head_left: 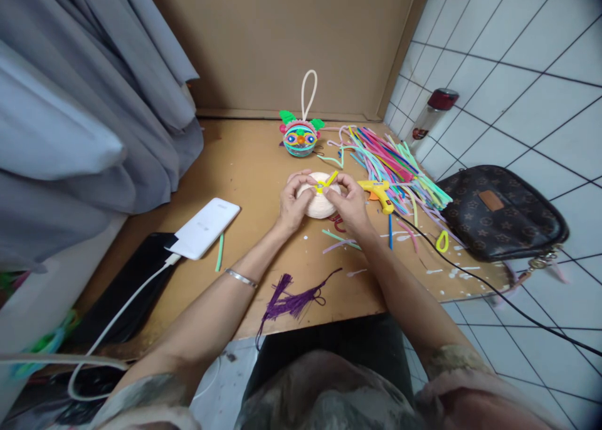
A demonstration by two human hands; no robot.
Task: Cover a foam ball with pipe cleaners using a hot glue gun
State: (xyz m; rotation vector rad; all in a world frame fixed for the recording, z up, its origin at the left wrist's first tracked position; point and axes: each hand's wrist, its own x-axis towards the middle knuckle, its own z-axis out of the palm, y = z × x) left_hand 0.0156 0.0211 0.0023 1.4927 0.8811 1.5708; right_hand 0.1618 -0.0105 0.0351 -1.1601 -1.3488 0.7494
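Hands meet at the middle of the desk (263, 167), both on a cream dome-shaped ball (318, 203) that sits on the desk surface. Left hand (294, 199) is curled against the ball's left side, fingertips pinching a yellow pipe cleaner piece (327, 183) on top of it. Right hand (347, 199) closes on the ball's right side, fingertips on the same yellow piece. Neither hand is spread; both are in a narrow pinch. A silver bangle (241, 277) sits on the left wrist.

Just right of the right hand: yellow hot glue gun (379, 193) lying on its side, black cord (493, 289) running off the desk's right edge. Beyond it, toward the far right corner, a spread pile of coloured pipe cleaners (390, 160). At the far edge, centre: 1 finished ornament (300, 136), striped, green ears, cream loop on top.

Near edge, centre: purple tassel (290, 301). Left side: white power bank (203, 227) with a white cable (117, 320), resting partly on a black phone (129, 286); a green pipe cleaner scrap (219, 252) is just beside it. Loose scraps (341, 239) lie under the right wrist.

Off the right edge, a brown patterned handbag (501, 214) on the tiled floor; a red-lidded bottle (435, 113) stands by the far right corner. Cardboard sheet (282, 41) stands behind the desk, grey curtain (84, 104) on the left.
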